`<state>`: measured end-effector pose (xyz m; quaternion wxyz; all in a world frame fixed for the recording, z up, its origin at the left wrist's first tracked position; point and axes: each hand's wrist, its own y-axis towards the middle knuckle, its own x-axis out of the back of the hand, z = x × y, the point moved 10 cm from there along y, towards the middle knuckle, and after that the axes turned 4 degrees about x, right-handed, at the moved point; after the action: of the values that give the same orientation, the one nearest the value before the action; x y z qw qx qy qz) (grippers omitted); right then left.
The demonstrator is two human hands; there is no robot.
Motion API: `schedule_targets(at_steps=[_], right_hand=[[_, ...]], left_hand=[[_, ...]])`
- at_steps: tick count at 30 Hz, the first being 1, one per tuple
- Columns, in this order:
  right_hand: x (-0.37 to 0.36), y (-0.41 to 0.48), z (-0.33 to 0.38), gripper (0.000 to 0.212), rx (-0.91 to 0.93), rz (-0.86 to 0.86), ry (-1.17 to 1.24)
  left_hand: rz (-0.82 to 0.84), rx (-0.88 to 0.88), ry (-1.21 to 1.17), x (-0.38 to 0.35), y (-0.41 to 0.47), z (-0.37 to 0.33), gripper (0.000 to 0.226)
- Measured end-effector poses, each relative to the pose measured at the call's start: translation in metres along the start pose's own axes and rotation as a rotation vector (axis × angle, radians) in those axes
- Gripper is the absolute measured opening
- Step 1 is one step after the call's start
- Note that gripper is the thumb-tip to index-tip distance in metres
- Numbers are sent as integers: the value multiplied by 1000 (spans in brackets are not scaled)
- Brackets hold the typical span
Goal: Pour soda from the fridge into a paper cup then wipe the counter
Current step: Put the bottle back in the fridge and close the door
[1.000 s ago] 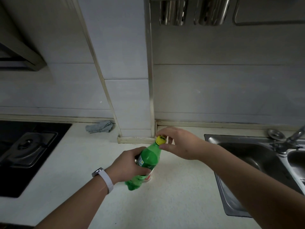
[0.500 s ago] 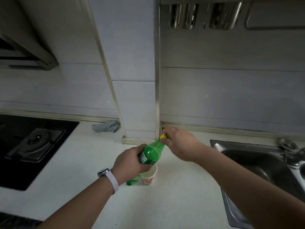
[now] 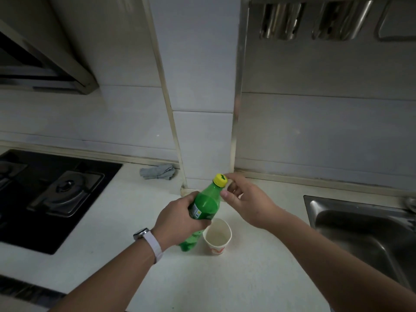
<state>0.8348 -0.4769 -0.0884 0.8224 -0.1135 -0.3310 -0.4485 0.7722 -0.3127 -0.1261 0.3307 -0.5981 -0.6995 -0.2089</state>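
A green soda bottle [image 3: 207,203] with a yellow cap [image 3: 220,179] is held above the white counter [image 3: 236,282], tilted slightly with its neck away from me. My left hand [image 3: 179,219] grips the bottle round its middle. My right hand [image 3: 244,199] is at the neck, fingertips touching the cap's far side and the thumb just below it. A white paper cup [image 3: 218,236] with a red mark stands upright on the counter right beside the bottle's base. A grey cloth [image 3: 157,171] lies crumpled against the back wall.
A black gas hob [image 3: 49,194] fills the counter's left side. A steel sink [image 3: 364,230] is set in on the right. A tiled wall column [image 3: 202,131] juts out behind the bottle. Metal holders [image 3: 315,21] hang on the wall above.
The view has shifted, so the paper cup shows fully beside the bottle. My right hand's grip on the cap has loosened to fingertips; the yellow cap is more exposed.
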Motion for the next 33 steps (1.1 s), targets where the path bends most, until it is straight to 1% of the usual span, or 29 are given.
schedule_targets(at_steps=[2,4,9,11,13,15,18,20,23,27,33], right_hand=[[-22,1,3,47,-29,27,60],[-49,3,6,44,-48,78,65],[-125,15,31,19,-63,211,96],[-153,22,46,16,-100,235,163],[-182,30,64,25,-149,267,242],[-214,38,85,35,-203,338,338],[-264,47,120,42,-263,439,482],[-299,51,145,42,-298,488,543],[-349,53,179,45,-334,565,611],[-414,53,236,46,-321,662,644],[-503,44,320,43,-290,807,678]], left_hand=[[-19,21,-112,15,-1,12,58],[-36,30,-231,31,-4,25,55],[-107,24,-404,86,-17,58,49],[-158,37,-456,112,-25,77,48],[-211,49,-496,141,-37,96,46],[-263,62,-524,169,-50,117,45],[-340,86,-554,212,-73,153,47],[-386,102,-560,240,-90,179,52],[-451,134,-598,277,-118,215,51],[-551,159,-597,327,-165,266,54],[-722,205,-628,389,-247,332,53]])
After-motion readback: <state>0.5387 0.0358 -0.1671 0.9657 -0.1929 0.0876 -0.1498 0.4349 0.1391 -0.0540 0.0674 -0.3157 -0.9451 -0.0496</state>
